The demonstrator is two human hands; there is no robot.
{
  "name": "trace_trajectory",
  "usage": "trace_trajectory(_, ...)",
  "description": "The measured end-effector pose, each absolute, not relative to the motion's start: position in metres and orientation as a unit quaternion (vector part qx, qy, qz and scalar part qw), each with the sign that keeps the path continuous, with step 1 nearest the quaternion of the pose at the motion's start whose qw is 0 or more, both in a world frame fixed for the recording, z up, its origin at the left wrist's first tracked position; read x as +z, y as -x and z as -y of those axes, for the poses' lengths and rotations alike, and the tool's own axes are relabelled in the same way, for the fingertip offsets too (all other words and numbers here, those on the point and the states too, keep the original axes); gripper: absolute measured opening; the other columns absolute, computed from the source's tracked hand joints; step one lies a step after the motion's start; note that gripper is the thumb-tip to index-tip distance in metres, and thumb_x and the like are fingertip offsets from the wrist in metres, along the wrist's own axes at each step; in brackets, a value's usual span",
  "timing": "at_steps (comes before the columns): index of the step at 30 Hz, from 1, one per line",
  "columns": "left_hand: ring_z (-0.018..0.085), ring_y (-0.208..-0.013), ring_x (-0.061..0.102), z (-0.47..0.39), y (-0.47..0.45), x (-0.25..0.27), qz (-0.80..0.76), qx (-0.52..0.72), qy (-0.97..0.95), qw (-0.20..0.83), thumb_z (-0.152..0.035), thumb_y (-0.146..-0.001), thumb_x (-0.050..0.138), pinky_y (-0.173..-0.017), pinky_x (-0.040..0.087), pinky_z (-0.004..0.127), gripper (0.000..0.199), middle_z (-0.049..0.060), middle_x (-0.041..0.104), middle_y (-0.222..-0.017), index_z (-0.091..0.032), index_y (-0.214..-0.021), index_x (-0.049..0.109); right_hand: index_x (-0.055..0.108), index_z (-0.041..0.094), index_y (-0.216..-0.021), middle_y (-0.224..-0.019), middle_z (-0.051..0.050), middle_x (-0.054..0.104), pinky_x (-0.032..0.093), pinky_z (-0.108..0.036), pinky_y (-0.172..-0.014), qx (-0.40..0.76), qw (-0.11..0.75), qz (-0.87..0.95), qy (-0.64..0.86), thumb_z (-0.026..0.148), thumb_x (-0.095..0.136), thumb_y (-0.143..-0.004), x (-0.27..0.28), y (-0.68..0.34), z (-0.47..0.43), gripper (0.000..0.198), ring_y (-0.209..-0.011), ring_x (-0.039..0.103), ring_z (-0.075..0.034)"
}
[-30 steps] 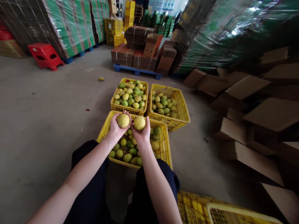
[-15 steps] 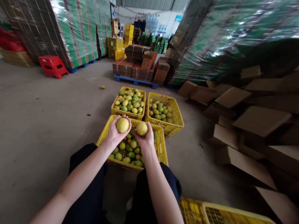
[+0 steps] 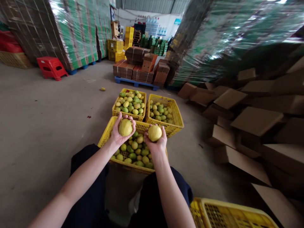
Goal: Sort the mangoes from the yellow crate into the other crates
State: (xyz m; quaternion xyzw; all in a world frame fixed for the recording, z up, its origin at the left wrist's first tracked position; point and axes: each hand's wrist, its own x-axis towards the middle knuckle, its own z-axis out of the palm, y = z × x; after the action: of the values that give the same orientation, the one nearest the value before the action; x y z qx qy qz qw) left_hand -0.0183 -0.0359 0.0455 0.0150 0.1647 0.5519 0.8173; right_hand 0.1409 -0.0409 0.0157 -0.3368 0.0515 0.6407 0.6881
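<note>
My left hand [image 3: 116,134] cups a yellow fruit [image 3: 125,127], roundish and smooth, with the fingers curled around its far side. In my right hand [image 3: 157,148] lies a second yellow fruit [image 3: 155,133], paler, resting on the palm and fingers. Both hands are above the near yellow crate [image 3: 104,136], which holds many loose green and yellow fruits [image 3: 132,156]. Just beyond stand two more yellow crates: the left one [image 3: 129,117] is heaped with similar fruit, and the right one [image 3: 176,111] is partly filled.
Cardboard boxes [image 3: 257,121] lie piled on the right. Another yellow crate [image 3: 237,210] sits at the lower right. Flattened cartons on a blue pallet [image 3: 136,83], a red stool [image 3: 52,67] and wrapped green stacks [image 3: 78,34] stand farther off. One fruit [image 3: 102,89] is on the floor.
My right hand has moved right with its fruit, widening the gap between the hands. My left hand has shifted slightly right, its fruit turned a little. The view has shifted slightly.
</note>
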Motion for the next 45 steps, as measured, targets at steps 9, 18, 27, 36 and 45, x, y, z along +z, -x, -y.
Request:
trace_trajectory(9,0.012,-0.071,0.066,0.032,0.02,0.041,-0.161,0.536,0.004,0.829,-0.019,-0.095,0.05,-0.063,0.056,0.02,0.019,0.003,0.067,-0.075,-0.018,-0.083,0.065,0.064,0.026,-0.091,-0.078,0.001,0.073,0.043,-0.025,-0.047,0.643,0.706,-0.033,0.295,0.043,0.059,-0.085,0.018,-0.147,0.047,0.019,-0.06,0.062,-0.016)
trace_trajectory(18,0.012,-0.069,0.068,0.031,0.017,0.036,-0.191,0.53,-0.012,0.826,-0.013,-0.086,0.055,-0.063,0.059,0.021,0.007,0.001,0.067,-0.073,-0.015,-0.083,0.061,0.064,0.023,-0.092,-0.077,0.001,0.073,0.045,-0.023,-0.047,0.663,0.701,0.006,0.261,0.036,0.064,-0.075,0.023,-0.142,0.049,0.021,-0.061,0.064,-0.015)
trace_trajectory(27,0.013,-0.065,0.065,0.031,0.007,0.032,-0.252,0.569,-0.071,0.78,-0.014,-0.078,0.055,-0.059,0.058,0.022,0.014,0.002,0.066,-0.076,-0.014,-0.089,0.064,0.065,0.019,-0.086,-0.085,-0.004,0.074,0.047,-0.025,-0.043,0.676,0.681,0.126,0.253,0.035,0.065,-0.071,0.031,-0.133,0.057,0.022,-0.065,0.068,-0.019)
trace_trajectory(36,0.011,-0.061,0.062,0.03,0.007,0.032,-0.214,0.602,-0.139,0.757,-0.023,-0.086,0.058,-0.066,0.056,0.023,0.022,0.001,0.061,-0.066,-0.015,-0.066,0.063,0.068,0.017,-0.085,-0.071,-0.002,0.073,0.048,-0.024,-0.038,0.698,0.641,0.118,0.297,0.042,0.066,-0.083,0.026,-0.121,0.049,0.025,-0.052,0.067,-0.016)
trace_trajectory(45,0.011,-0.056,0.062,0.028,0.007,0.033,-0.225,0.623,-0.144,0.735,-0.023,-0.097,0.049,-0.063,0.054,0.024,0.047,0.001,0.06,-0.058,-0.015,-0.053,0.062,0.073,0.015,-0.076,-0.072,-0.005,0.076,0.052,-0.026,-0.041,0.722,0.609,0.13,0.301,0.038,0.065,-0.08,0.02,-0.118,0.045,0.025,-0.053,0.067,-0.018)
